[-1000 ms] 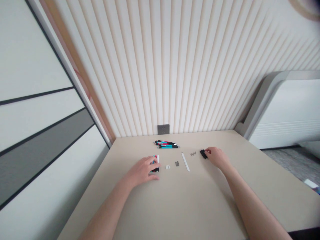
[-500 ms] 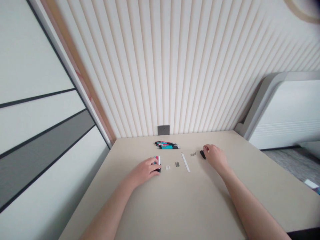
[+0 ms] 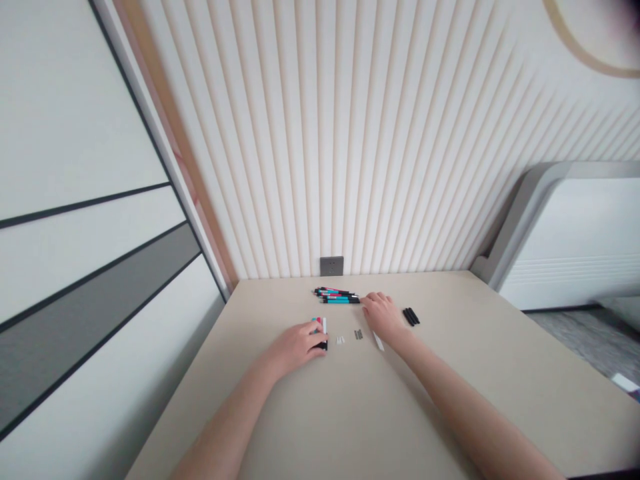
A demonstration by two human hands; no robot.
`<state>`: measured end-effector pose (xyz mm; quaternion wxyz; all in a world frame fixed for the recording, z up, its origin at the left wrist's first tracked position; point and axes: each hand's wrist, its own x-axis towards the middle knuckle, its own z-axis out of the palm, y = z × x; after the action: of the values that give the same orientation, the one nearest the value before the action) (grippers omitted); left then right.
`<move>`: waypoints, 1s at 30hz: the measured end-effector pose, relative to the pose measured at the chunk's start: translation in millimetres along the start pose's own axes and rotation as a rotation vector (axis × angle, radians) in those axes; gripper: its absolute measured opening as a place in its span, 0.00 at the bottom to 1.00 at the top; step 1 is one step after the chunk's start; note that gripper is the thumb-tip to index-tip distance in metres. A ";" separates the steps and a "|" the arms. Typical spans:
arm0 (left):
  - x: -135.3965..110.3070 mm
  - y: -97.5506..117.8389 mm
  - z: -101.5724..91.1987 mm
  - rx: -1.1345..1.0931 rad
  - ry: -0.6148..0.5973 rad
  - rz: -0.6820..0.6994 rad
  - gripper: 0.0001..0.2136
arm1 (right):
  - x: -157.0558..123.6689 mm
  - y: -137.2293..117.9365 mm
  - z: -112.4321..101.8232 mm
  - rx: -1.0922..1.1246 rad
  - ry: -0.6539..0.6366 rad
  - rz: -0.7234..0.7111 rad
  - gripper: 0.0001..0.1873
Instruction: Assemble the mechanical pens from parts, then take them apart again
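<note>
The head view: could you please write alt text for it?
Two bare hands work at a beige table: the left hand cups a small bundle of pen parts, and the right hand sits beside a pile of pens. Black pieces lie to its right.

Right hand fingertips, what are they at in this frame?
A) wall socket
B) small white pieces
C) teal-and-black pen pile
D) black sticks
C: the fingertips of the right hand sit at the right end of the teal-and-black pen pile.
</note>
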<state>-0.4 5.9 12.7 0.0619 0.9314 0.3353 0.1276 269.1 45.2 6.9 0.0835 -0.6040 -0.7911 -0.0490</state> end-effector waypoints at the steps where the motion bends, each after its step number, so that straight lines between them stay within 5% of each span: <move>1: -0.1 0.4 0.1 0.018 0.000 0.001 0.12 | 5.2 -0.4 1.3 -0.011 -0.021 0.011 0.15; 20: 1.8 4.5 -3.1 0.056 0.162 -0.023 0.12 | 23.4 4.0 9.4 -0.035 -0.062 -0.070 0.12; 30: 3.3 0.2 -3.0 0.048 0.498 -0.220 0.16 | -18.5 1.4 -12.7 0.101 0.222 -0.275 0.16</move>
<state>1.4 8.0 16.3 -0.0309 0.8306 0.4421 0.3371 276.1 25.8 15.8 0.1929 -0.4759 -0.8537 -0.0866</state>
